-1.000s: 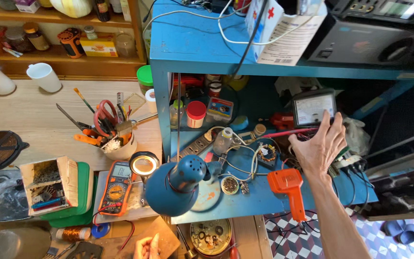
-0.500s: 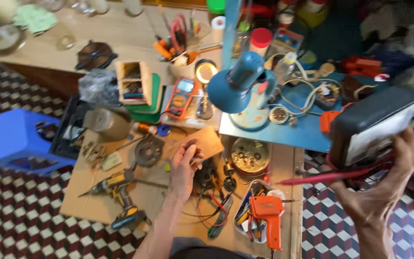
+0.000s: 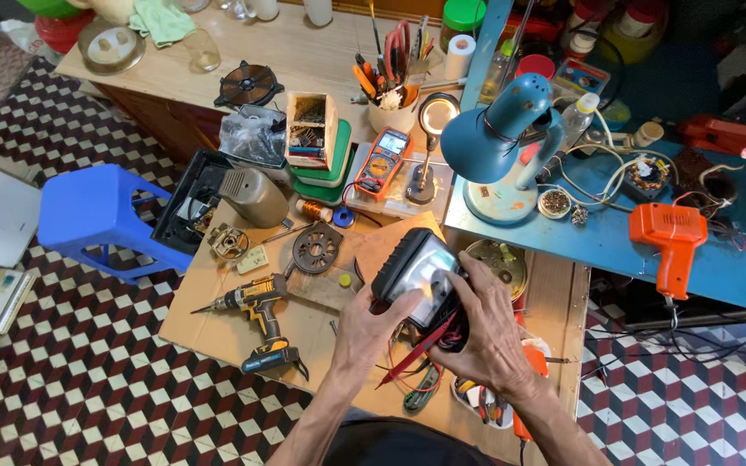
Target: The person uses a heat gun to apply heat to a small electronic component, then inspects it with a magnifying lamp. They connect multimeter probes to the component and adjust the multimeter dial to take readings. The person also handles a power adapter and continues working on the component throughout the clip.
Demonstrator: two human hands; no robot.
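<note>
The black meter (image 3: 416, 274) is being grasped by both hands, left hand (image 3: 371, 332) and right hand (image 3: 485, 332); red probes (image 3: 419, 349) are being pinned beneath the right grip, above the tabletop (image 3: 218, 319).

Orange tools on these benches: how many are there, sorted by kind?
Orange soldering gun: 1
Orange multimeter: 1
Orange-handled pliers in the white cup: 1
Total: 3
Both hands, left hand and right hand, hold a black meter, not orange.

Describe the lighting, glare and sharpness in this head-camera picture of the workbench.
Head view: even, soft light with faint shadows; a bright glare patch on the black meter's window, held between the left hand and right hand; centre sharp; wide-angle bending toward the checkered floor edges.
</note>
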